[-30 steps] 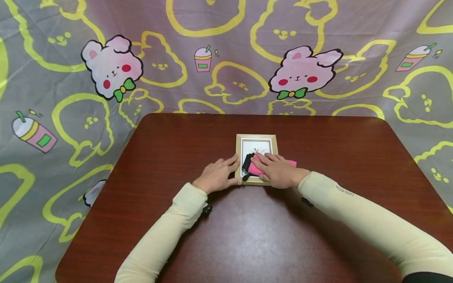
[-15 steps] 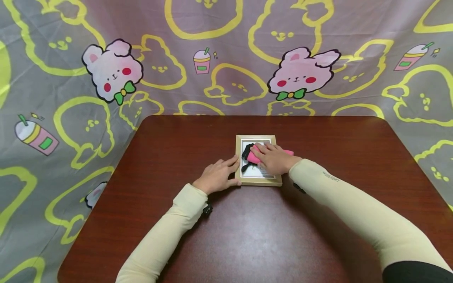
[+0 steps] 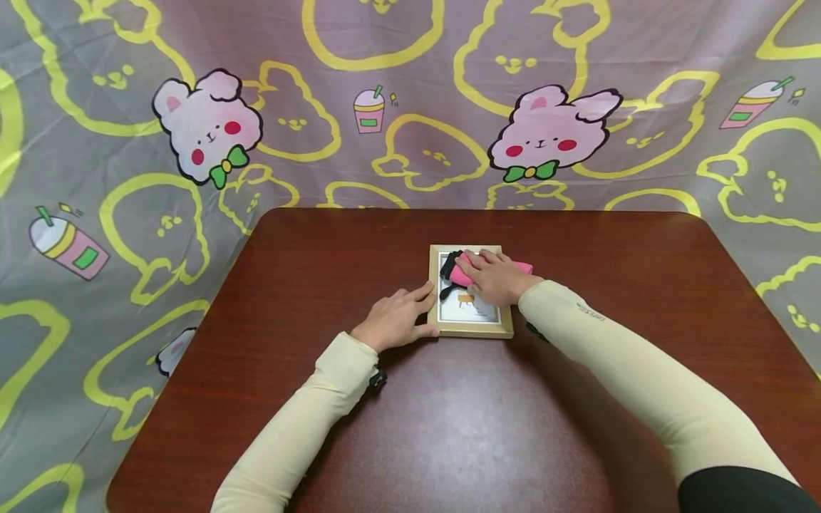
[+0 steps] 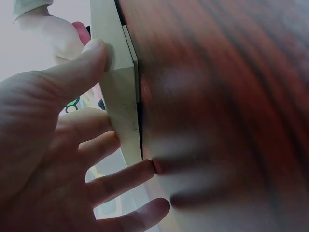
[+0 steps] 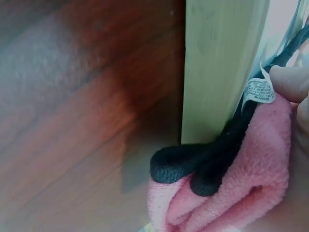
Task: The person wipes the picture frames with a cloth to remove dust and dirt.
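A picture frame (image 3: 470, 331) with a pale wooden border lies on the table, its white print partly covered. My right hand (image 3: 499, 279) holds a folded pink cloth (image 3: 522, 268) with black edging against the upper part of the print, fingers spread over the top. A white tag (image 5: 259, 91) sticks out of the cloth beside the thumb in the right wrist view. My left hand (image 3: 396, 319) rests at the lower left of the frame. Its thumb (image 4: 86, 67) lies against the frame's near corner, and its fairly straight fingers reach along the left side.
The dark red-brown wooden table (image 3: 321, 263) extends around the frame on all sides. Behind it and at both sides hangs a grey-pink curtain (image 3: 442, 92) printed with cartoon bunnies and drink cups. Both forearms wear cream sleeves.
The right hand and the cloth have slid away from me, from the lower part of the print to its upper part, uncovering the lower print. The left hand and frame stay about where they were.
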`<state>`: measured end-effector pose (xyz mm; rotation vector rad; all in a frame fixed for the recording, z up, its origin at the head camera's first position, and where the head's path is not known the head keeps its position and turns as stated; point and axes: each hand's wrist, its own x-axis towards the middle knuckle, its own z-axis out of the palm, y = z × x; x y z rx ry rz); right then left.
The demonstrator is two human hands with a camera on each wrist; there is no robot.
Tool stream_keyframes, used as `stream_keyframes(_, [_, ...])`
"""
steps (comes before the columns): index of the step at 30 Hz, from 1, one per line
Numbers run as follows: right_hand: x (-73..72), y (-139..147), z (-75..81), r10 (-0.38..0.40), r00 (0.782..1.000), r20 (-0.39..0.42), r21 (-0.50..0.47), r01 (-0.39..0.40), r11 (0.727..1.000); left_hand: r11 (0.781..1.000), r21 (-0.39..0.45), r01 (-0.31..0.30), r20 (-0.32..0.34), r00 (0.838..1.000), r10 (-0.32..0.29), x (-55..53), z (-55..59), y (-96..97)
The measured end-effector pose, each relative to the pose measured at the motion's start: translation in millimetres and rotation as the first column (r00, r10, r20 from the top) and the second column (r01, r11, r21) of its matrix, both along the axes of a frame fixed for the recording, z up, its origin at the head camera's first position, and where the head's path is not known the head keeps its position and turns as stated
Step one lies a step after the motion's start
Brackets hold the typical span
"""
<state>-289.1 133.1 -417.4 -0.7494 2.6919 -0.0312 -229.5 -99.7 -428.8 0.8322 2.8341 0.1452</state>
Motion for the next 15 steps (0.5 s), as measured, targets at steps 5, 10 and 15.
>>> stream_keyframes(5, [12.0, 1.7, -0.3, 0.032, 0.999, -0.017, -0.012, -0.032, 0.999, 1.000, -0.004, -0.006, 0.008, 1.000, 0.006, 0.9, -1.3, 1.1])
stream_keyframes(10, [26.4, 5.2, 0.6, 0.084, 0.995, -0.044, -0.020, -0.085, 0.996, 1.000, -0.012, -0.011, 0.010, 1.000, 0.011, 0.7, -1.4, 1.0])
stream_keyframes(15, [41.9, 8.4, 0.7, 0.132, 0.989, -0.069, -0.038, -0.135, 0.990, 1.000, -0.013, -0.012, 0.014, 1.000, 0.013, 0.8, -1.2, 1.6])
